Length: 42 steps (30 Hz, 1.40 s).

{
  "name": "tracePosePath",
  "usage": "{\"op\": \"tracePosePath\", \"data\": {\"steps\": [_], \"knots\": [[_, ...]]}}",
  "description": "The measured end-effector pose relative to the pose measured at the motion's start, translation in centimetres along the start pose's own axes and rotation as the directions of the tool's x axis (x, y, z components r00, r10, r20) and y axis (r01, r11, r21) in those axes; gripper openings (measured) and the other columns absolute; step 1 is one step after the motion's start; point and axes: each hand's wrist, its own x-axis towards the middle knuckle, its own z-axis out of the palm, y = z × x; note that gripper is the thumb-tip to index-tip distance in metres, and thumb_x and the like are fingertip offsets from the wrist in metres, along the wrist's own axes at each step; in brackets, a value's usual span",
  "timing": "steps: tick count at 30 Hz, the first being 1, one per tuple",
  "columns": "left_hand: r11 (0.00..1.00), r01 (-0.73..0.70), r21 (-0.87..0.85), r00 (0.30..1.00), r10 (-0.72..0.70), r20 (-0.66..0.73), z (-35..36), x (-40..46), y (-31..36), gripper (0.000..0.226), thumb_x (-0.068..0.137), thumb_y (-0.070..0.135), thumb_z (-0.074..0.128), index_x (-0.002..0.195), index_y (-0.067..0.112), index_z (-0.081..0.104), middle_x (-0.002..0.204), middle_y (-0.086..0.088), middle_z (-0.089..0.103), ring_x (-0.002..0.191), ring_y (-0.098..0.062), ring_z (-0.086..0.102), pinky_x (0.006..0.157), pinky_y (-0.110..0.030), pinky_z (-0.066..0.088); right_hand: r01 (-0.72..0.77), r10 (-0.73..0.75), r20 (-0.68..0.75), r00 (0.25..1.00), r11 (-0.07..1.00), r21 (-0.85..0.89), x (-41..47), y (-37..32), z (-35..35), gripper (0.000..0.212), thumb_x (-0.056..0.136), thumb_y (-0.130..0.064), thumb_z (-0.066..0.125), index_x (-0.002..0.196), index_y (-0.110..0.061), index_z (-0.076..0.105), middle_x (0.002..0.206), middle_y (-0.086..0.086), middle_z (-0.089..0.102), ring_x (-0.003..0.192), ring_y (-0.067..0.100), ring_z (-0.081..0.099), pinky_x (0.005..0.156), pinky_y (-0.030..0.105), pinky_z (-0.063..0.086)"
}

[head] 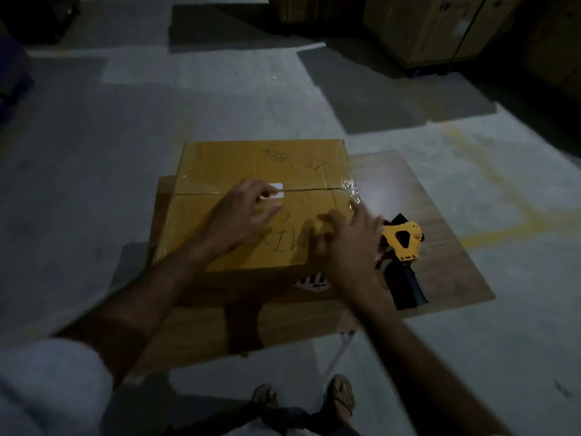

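Cardboard box (251, 165) is seen at the middle of the scene, closed, standing on a flat cardboard sheet (440, 247) that is spread on the floor (157, 121). A seam (314, 188) runs left to right across the lid, and shiny clear tape (353, 187) is noted at its right end, where it catches a glare. Handwriting (298, 158) is marked on the far half of the lid, and more on the near half.

Left hand (242, 212) is held over the middle of the lid with fingers spread and relaxed, the fingertips at the seam; nothing is gripped. Right hand (349, 243) is placed at the near right corner of the box, across its right edge. It is blurred, so it cannot be told whether the fingers are laid flat or curled round the edge.

Yellow tape dispenser (404, 239) is found just right of the box, on the sheet, close beside the right hand; contact cannot be made out. Its dark handle is pointed toward the near side.

A pale sleeve (47, 388) is seen at the near left. Sandalled feet (341, 394) are planted on the floor at the near edge. Wooden cabinets (434, 29) are ranged in the dim far right.
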Motion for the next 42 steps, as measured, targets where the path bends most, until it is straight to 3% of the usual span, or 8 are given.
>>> {"op": "tracePosePath", "data": {"steps": [5,10,15,20,25,34,38,42], "knots": [[0.935,0.163,0.315,0.955,-0.23,0.188,-2.0,6.8,-5.0,0.103,0.076,0.092,0.056,0.155,0.027,0.04,0.157,-0.002,0.035,0.144,-0.027,0.033,0.114,-0.048,0.032,0.17,-0.147,-0.151,0.978,0.973,0.157,-2.0,-0.7,3.6,0.031,0.089,-0.044,0.057,0.11,-0.025,0.071,0.135,0.002,0.062,0.125,0.023,0.054,0.101,0.045,0.045],[0.91,0.159,0.382,0.916,-0.281,0.286,-3.2,10.3,-7.2,0.121,0.061,0.106,0.044,0.159,0.038,0.024,0.172,-0.007,0.012,0.159,-0.026,0.007,0.128,-0.049,0.002,0.287,-0.261,-0.169,0.95,0.945,0.157,3.1,4.5,2.8,0.036,0.082,-0.045,0.058,0.106,-0.023,0.074,0.119,-0.008,0.07,0.104,0.012,0.059,0.075,0.026,0.045],[0.854,0.252,0.455,0.913,-0.365,0.18,-3.6,10.5,-8.7,0.122,0.052,0.111,0.042,0.144,0.031,0.033,0.144,-0.011,0.037,0.135,-0.034,0.038,0.115,-0.05,0.032,0.372,-0.352,-0.149,0.924,0.916,0.147,8.0,6.5,2.5,0.042,0.083,-0.037,0.053,0.114,-0.015,0.071,0.124,0.003,0.065,0.112,0.023,0.06,0.089,0.04,0.049],[0.697,0.507,0.507,0.804,-0.594,0.013,-4.0,7.6,-9.1,0.151,0.039,0.117,0.027,0.156,0.021,0.023,0.152,-0.023,0.032,0.137,-0.046,0.036,0.111,-0.06,0.033,-0.185,0.226,-0.142,0.964,0.949,0.254,9.2,4.0,2.7,0.036,0.102,-0.038,0.053,0.137,-0.029,0.058,0.145,0.02,0.045,0.135,0.038,0.045,0.109,0.053,0.041],[0.669,0.563,0.485,0.737,-0.672,0.07,-3.8,4.4,-9.2,0.153,0.045,0.115,0.023,0.164,0.021,0.005,0.167,-0.021,0.019,0.151,-0.046,0.02,0.118,-0.064,0.023,-0.275,0.248,0.125,0.961,0.91,0.31,3.7,-1.4,4.4,0.071,0.095,-0.072,0.048,0.157,-0.048,0.022,0.144,0.013,0.037,0.125,0.036,0.051,0.096,0.052,0.052],[0.799,0.379,0.466,0.871,-0.479,0.113,-3.6,0.8,-9.4,0.126,0.058,0.109,0.023,0.163,0.043,-0.003,0.164,-0.024,0.016,0.148,-0.047,0.024,0.118,-0.059,0.023,-0.199,0.196,0.036,0.98,0.937,0.288,2.1,-2.3,3.6,0.081,0.091,-0.075,0.051,0.159,-0.04,0.022,0.145,0.014,0.037,0.13,0.037,0.047,0.1,0.055,0.052],[0.814,0.419,0.401,0.835,-0.519,0.181,-4.2,0.9,-8.5,0.126,0.057,0.107,0.041,0.161,0.051,-0.004,0.168,-0.023,0.003,0.153,-0.05,0.011,0.122,-0.062,0.014,-0.194,0.179,0.084,0.98,0.954,0.228,2.2,-2.5,3.1,0.083,0.089,-0.079,0.051,0.156,-0.04,0.022,0.142,0.017,0.038,0.128,0.041,0.048,0.1,0.058,0.051],[0.936,0.261,0.235,0.875,-0.333,0.351,-5.5,-1.1,-8.3,0.108,0.059,0.099,0.061,0.154,0.061,0.025,0.173,0.002,-0.002,0.158,-0.035,-0.006,0.124,-0.067,0.006,-0.037,0.037,0.002,0.999,0.996,0.078,2.2,-2.9,2.5,0.058,0.095,-0.066,0.057,0.139,-0.029,0.053,0.162,0.019,0.023,0.149,0.041,0.024,0.121,0.059,0.028]]}}
